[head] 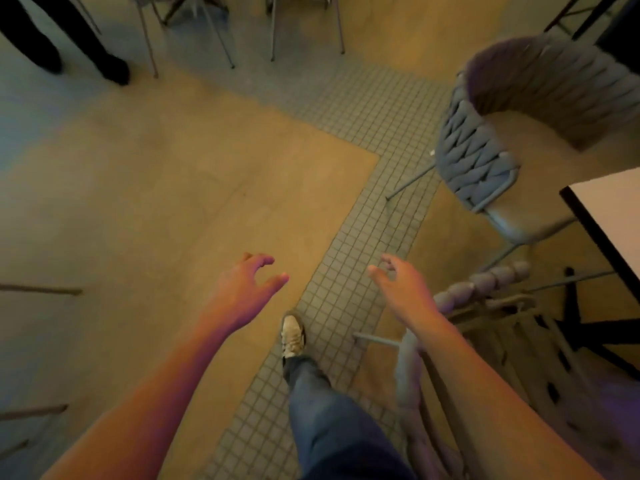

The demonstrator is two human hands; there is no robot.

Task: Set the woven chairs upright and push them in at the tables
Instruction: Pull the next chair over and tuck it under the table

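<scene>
A grey woven chair (478,157) leans tilted at the upper right, its curved back raised and its thin metal legs out to the left over the tiled strip. A second woven chair (485,323) sits at the lower right, beside a white table (609,209); my right forearm crosses over its braided rim. My left hand (247,289) hovers above the bare floor with fingers spread and empty. My right hand (401,285) is also open and empty, just left of the second chair's rim and apart from the tilted chair.
A strip of small grey tiles (339,271) runs across the tan floor. My foot in a pale shoe (292,336) stands on it. Another person's dark legs (69,46) are at the top left. More chair legs (214,32) stand along the top.
</scene>
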